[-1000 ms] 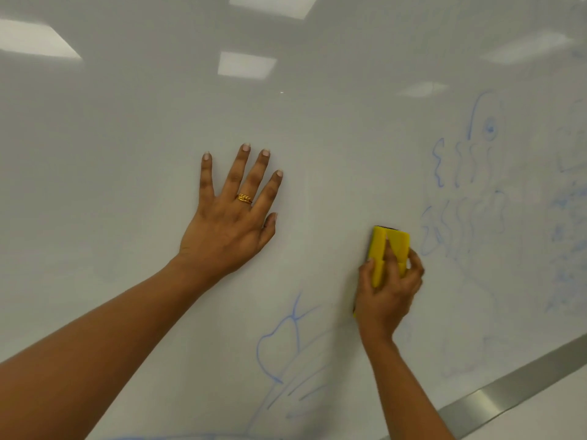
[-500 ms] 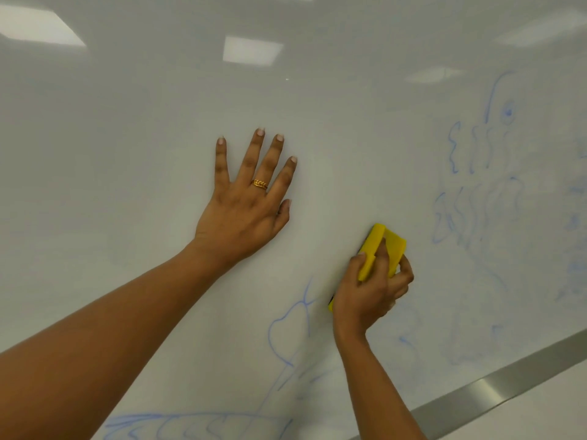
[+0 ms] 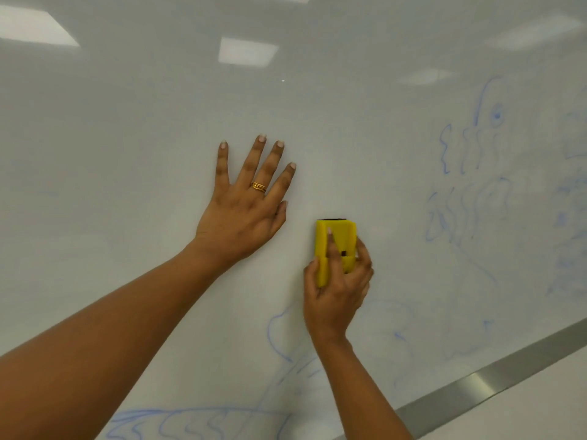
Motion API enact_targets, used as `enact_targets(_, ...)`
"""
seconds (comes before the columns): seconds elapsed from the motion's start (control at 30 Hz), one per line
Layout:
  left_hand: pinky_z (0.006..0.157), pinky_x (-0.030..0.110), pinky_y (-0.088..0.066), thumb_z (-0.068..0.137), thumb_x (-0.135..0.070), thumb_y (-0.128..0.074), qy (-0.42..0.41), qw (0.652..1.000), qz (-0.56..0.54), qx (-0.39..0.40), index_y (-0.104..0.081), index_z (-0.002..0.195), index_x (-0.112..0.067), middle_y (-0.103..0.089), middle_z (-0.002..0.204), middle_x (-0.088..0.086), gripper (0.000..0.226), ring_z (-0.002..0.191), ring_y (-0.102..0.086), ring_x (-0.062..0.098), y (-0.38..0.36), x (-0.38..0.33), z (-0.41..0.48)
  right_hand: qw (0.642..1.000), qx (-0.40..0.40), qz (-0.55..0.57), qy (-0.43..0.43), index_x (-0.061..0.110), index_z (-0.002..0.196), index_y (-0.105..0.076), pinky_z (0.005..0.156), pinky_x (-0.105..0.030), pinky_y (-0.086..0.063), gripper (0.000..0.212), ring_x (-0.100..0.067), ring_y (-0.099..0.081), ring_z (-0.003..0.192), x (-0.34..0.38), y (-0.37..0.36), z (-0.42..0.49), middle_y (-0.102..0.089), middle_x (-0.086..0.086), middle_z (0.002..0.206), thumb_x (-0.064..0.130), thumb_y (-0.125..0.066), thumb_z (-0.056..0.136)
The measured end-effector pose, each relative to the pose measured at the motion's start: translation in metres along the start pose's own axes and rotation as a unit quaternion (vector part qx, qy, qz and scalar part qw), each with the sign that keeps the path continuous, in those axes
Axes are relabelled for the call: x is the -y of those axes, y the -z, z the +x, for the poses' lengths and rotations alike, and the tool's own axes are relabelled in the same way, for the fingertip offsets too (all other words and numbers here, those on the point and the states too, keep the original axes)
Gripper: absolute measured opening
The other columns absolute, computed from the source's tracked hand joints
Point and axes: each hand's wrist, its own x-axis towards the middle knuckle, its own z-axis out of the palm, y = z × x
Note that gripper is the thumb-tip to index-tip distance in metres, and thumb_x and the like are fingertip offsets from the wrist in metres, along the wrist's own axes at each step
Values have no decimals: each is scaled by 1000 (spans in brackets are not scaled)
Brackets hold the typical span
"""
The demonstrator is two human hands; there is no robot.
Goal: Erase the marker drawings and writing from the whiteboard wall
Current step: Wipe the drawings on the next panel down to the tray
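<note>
Right hand grips yellow eraser against whiteboard.

right hand has slid the yellow eraser left across the whiteboard, away from the squiggle drawing. Now near the left hand thumb. Eraser back upright, was tilted 0.5 s ago.

Both forearms bare to the frame edge. On left hand: one gold ring, low on the middle finger; band possibly braided or leaf-patterned, detail too soft to settle. Nails short on left hand and right hand.
</note>
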Motion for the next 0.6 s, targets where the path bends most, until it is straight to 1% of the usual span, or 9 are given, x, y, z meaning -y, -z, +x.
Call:
enact_targets(0.07,108,64,-12,96,-33,-34,-2,1000,0,-4,-41,140,-10,-31,150,18,50,140,-25,37,0,-1,-1,998,-20,1,-58,19,121,-61,79,-44,-46,43,-28,-43,103,-14,3,9,-47,-17,125,31,-48,83)
enact_targets(0.13,108,65,-14,96,-33,-35,-2,1000,1,-7,-43,140,-10,-32,149,18,50,139,-26,37,0,-2,-1,992,-36,7,-118,14,117,-64,75,-48,-48,42,-34,-47,102,-24,4,17,-50,-20,123,32,-47,82)
enact_targets(0.2,107,65,-14,96,-32,-35,-1,1000,-2,-8,-43,139,-10,-32,149,18,50,139,-26,37,1,-2,-1,986,-45,11,-162,16,117,-64,73,-48,-48,45,-38,-49,102,-24,3,19,-49,-20,124,35,-44,81)
enact_targets(0.37,108,65,-15,96,-32,-35,0,1000,0,-6,-43,140,-10,-32,150,18,50,140,-25,37,0,-2,-2,966,-59,25,-250,18,122,-60,80,-50,-45,56,-35,-44,108,-5,0,18,-44,-16,129,44,-36,80)
enact_targets(0.4,108,64,-14,96,-32,-35,1,1000,0,-7,-43,140,-10,-31,150,18,50,140,-25,37,0,-2,-2,965,-55,30,-253,18,122,-60,80,-51,-45,55,-35,-44,108,1,-1,17,-44,-16,129,44,-36,80)
enact_targets(0.47,108,64,-14,96,-32,-35,1,1000,-2,-8,-43,140,-9,-32,150,18,50,140,-25,37,0,-2,-2,975,-39,33,-214,18,122,-60,80,-50,-45,50,-37,-45,108,17,-3,11,-44,-17,129,41,-39,82)
enact_targets(0.53,108,64,-15,96,-32,-34,0,1000,-5,-10,-43,139,-9,-32,149,18,50,139,-26,37,0,-2,-2,991,-21,27,-129,22,124,-58,80,-44,-43,45,-32,-45,108,32,-7,3,-44,-15,129,36,-43,84)
enact_targets(0.6,108,64,-16,96,-33,-33,-4,1000,-6,-12,-44,139,-8,-34,148,19,51,139,-28,37,0,-2,-2,999,5,12,-41,28,129,-51,81,-36,-38,44,-24,-41,109,42,-9,-2,-40,-10,130,35,-44,86)
